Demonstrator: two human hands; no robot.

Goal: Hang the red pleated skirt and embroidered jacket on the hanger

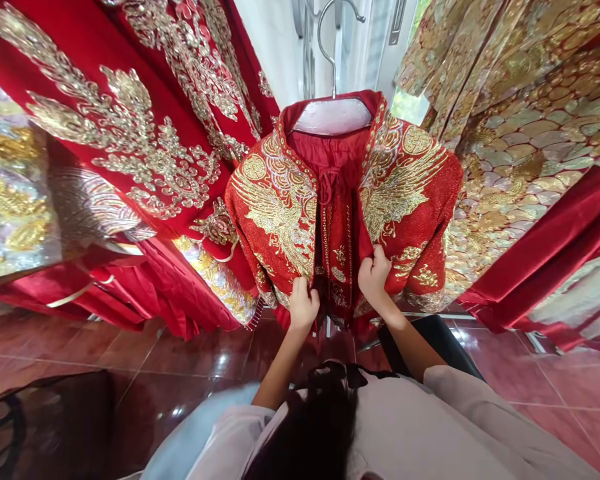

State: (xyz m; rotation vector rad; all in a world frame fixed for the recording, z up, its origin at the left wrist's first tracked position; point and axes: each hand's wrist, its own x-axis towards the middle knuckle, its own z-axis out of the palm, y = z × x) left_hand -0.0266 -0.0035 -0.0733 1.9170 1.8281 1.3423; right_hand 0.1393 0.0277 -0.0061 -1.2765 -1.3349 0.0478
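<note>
The jacket, red with gold embroidery, hangs front-on from a hanger with a metal hook, its front parted. The left hand pinches the jacket's left front edge low down, fingers closed on the cloth; the right hand grips the opposite edge in the same way, slightly higher. Between the two edges shows a red lining with a tied cord below the collar

Left of the jacket, a red dress with pale beading crowds in close to its sleeve, and a patterned cloth hangs farther left. Right of the jacket, a gold gown fills the space just beside its sleeve, with red cloth lower and farther out. Behind the jacket's collar is a pale frame

Below the jacket lie floor tiles. A black object, partly hidden by the right forearm, sits under its right side. Nearer than the jacket, dark hair hangs over the shirt, blocking some of the floor
</note>
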